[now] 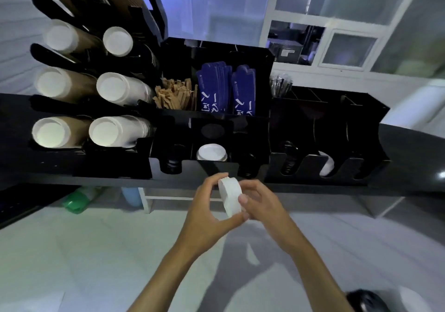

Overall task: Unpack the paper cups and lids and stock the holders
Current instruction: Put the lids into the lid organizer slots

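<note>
Lid stack (230,196) | held just before the counter's front edge (168,182) | left hand (204,211) and right hand (258,203) both grip it | cup racks (79,109) stocked; lid holder (212,154) slot partly filled; stack still to load.

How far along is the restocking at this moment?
Done: the cup rack on the left looks full of cup stacks. In hand: both the left hand and right hand grip a short stack of white lids. Left: the lid holder in front looks sparsely stocked.
</note>
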The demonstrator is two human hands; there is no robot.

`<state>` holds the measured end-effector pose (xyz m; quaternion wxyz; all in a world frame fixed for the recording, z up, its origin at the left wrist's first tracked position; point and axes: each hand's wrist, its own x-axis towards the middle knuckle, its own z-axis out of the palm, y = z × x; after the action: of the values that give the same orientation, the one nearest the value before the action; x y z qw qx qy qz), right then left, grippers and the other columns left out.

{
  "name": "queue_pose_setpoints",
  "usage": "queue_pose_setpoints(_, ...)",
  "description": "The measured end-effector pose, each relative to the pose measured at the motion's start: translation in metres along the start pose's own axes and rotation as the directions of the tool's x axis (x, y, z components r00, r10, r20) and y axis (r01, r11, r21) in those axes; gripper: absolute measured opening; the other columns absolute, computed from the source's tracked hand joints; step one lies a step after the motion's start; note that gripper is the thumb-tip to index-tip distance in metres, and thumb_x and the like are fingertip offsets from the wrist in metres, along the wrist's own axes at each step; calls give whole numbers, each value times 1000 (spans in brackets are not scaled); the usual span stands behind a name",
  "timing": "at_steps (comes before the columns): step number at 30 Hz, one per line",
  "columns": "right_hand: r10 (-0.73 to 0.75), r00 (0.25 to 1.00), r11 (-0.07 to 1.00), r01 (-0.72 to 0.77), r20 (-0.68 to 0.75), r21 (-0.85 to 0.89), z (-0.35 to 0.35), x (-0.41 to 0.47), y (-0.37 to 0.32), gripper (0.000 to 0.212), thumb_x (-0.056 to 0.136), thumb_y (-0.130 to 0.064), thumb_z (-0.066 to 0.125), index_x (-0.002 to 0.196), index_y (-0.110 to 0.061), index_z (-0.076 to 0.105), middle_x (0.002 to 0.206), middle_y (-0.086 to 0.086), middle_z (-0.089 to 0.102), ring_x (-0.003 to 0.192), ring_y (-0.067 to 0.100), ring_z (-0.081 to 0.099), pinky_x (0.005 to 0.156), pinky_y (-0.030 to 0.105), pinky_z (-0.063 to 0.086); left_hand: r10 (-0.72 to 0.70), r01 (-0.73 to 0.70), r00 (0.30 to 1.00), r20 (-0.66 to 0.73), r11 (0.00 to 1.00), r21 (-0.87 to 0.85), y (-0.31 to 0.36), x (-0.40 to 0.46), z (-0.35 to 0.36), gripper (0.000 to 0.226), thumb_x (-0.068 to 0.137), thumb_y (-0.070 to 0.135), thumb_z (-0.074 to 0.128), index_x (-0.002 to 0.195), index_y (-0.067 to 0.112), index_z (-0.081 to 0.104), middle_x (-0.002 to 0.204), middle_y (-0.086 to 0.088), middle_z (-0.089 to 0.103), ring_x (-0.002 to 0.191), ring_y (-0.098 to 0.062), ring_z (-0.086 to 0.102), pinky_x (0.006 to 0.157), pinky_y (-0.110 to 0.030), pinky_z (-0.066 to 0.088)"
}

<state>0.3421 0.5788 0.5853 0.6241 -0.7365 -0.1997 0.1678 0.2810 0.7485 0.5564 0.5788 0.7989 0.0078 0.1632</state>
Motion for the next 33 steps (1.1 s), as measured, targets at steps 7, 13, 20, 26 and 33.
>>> queue_pose_setpoints(7,-3,995,999,8,-96,52,-71,-25,9,56,76,-44,85,113,-11,59,114,5,74,105,28,74,87,49,61,71,-84,985,158,993,78,30,21,68,96,76,51,89,149,62,27,153,27,35,135,12,38,104,-22,41)
queue_pose_setpoints(13,-119,971,991,128,-206,34,-154,-18,6,50,72,-42,88,105,-17,59,106,2,72,101,21,72,82,34,57,123,-179,943,308,971,161,59,58,120,126,74,52,90,157,61,-4,163,42,-3,152,13,5,120,-29,23)
queue_pose_setpoints(20,-324,900,932,251,-292,-260,-246,19,-3,49,82,-29,89,113,-21,53,122,-9,66,112,11,68,78,29,60,167,-166,983,79,613,773,32,98,176,107,94,43,73,165,35,-5,174,5,-13,159,-14,-19,130,-47,-6)
queue_pose_setpoints(26,-377,919,620,161,-111,-768,-298,67,0,57,75,-49,86,115,-32,49,121,-7,59,101,19,60,84,43,53,190,-66,981,-46,545,836,9,99,194,103,88,30,75,167,24,9,175,-2,0,161,-20,-12,127,-61,12)
queue_pose_setpoints(33,-413,904,269,238,112,-933,-310,97,25,63,68,-48,84,117,-21,56,121,1,63,121,31,57,112,60,35,240,8,957,-164,543,840,5,103,209,101,82,33,76,165,21,21,172,-6,15,162,-25,1,126,-65,12)
